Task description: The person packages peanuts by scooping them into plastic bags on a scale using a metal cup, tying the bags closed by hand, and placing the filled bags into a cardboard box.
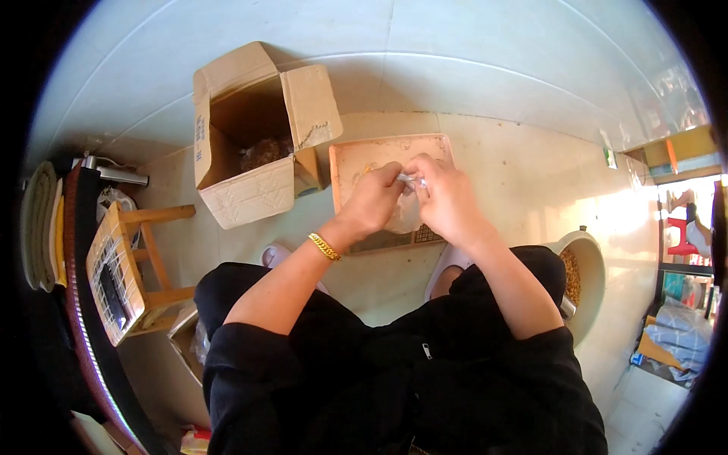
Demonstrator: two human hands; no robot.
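My left hand [370,200], with a gold bracelet [324,246] at its wrist, is closed on the gathered top of a clear plastic bag [405,215]. My right hand [449,199] pinches the same twisted neck from the other side, and the fingertips of both hands nearly meet there. The bag's body hangs below my fingers; what it contains is hard to make out. Beneath both hands lies a shallow pinkish plastic tray [390,142] on the floor, partly hidden by them. Something small and yellowish [369,167] shows in it beside my left hand.
An open cardboard box [246,199] with brown contents in a bag stands ahead to the left. To my left is a wooden stool [114,277]. A pale bucket [595,284] holding small tan pieces stands by my right knee. Tiled wall [455,38] runs behind.
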